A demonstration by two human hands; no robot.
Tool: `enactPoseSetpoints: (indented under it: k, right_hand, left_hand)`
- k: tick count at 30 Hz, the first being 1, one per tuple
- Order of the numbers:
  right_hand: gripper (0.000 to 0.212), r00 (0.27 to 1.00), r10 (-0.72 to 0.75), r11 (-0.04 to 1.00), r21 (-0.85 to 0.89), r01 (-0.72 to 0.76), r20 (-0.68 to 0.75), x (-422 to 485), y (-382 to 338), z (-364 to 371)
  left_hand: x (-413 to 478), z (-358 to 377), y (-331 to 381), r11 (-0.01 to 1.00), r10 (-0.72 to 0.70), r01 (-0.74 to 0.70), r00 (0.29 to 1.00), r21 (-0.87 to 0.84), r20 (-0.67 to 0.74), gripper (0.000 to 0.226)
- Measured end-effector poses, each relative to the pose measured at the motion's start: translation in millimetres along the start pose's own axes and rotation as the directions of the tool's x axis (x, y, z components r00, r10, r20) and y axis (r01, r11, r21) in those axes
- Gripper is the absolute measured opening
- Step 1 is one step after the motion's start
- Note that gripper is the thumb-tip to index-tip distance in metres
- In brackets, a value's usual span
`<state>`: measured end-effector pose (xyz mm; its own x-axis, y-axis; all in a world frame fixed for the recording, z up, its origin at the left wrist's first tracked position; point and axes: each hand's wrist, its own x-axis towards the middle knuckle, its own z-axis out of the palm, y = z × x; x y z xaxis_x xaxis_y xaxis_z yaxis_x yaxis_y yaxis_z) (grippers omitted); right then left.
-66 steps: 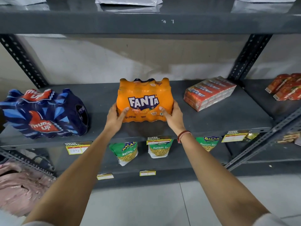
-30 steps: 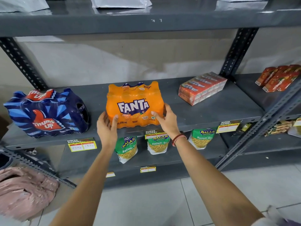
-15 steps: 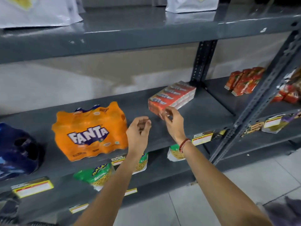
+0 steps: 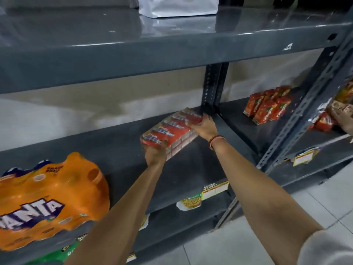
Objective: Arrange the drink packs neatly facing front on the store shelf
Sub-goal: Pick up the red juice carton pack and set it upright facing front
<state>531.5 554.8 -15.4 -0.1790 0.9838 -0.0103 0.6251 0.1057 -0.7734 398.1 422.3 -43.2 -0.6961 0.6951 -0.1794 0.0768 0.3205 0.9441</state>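
Observation:
A red shrink-wrapped pack of small drink cartons (image 4: 172,129) lies at an angle on the grey middle shelf (image 4: 124,150), near the upright post. My left hand (image 4: 155,154) grips its near left end. My right hand (image 4: 204,126) grips its far right end by the post. An orange Fanta bottle pack (image 4: 47,199) stands at the shelf's front left, label facing front, with no hand on it.
A perforated upright post (image 4: 214,87) divides the bays. Red juice cartons (image 4: 267,106) stand on the shelf to the right. Another person's hand (image 4: 342,116) reaches in at the far right edge. A white bag (image 4: 177,6) sits on the top shelf; snack bags (image 4: 191,201) hang below.
Both hands let go of the Fanta pack and moved right to the red carton pack, which they now grip at both ends. The view swung right; the blue pack left the frame.

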Motion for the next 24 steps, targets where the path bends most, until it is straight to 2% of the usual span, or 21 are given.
enactPoseSetpoints:
  k: [2, 7, 11, 14, 18, 21, 24]
  right_hand:
    - [0.085, 1.000, 0.011, 0.999, 0.047, -0.012, 0.021, 8.2, 5.1, -1.2]
    - [0.067, 0.999, 0.011, 0.987, 0.161, -0.004, -0.046, 0.2, 17.6, -2.8]
    - [0.051, 0.986, 0.042, 0.922, 0.386, 0.024, -0.162, -27.8, 34.5, 0.1]
    - [0.058, 0.967, 0.052, 0.881, 0.468, 0.072, -0.248, -52.0, 46.5, 2.1]
    - [0.056, 0.955, 0.038, 0.900, 0.425, 0.096, -0.295, -78.1, 63.8, -1.2]
    - [0.057, 0.957, 0.024, 0.946, 0.317, 0.072, -0.289, -87.5, 71.4, -12.6]
    - [0.056, 0.970, 0.021, 0.960, 0.276, 0.048, -0.240, -93.7, 79.4, -24.3]
  left_hand:
    - [7.8, -2.6, -3.0, 0.999, 0.045, -0.044, 0.998, -0.019, 0.033, 0.073]
    - [18.1, -17.0, -7.8, 0.976, 0.171, -0.151, 0.977, -0.154, 0.125, 0.064]
    - [12.3, -26.7, -14.8, 0.949, 0.306, -0.283, 0.933, -0.141, 0.188, 0.083]
    - [4.6, -32.2, -22.3, 0.914, 0.403, -0.381, 0.886, -0.136, 0.228, 0.085]
    - [3.1, -38.8, -27.3, 0.877, 0.474, -0.477, 0.843, -0.052, 0.255, 0.085]
    - [2.7, -43.9, -31.2, 0.871, 0.469, -0.491, 0.848, 0.032, 0.247, 0.084]
    - [-2.6, -48.3, -34.4, 0.869, 0.455, -0.481, 0.869, 0.119, 0.194, 0.070]
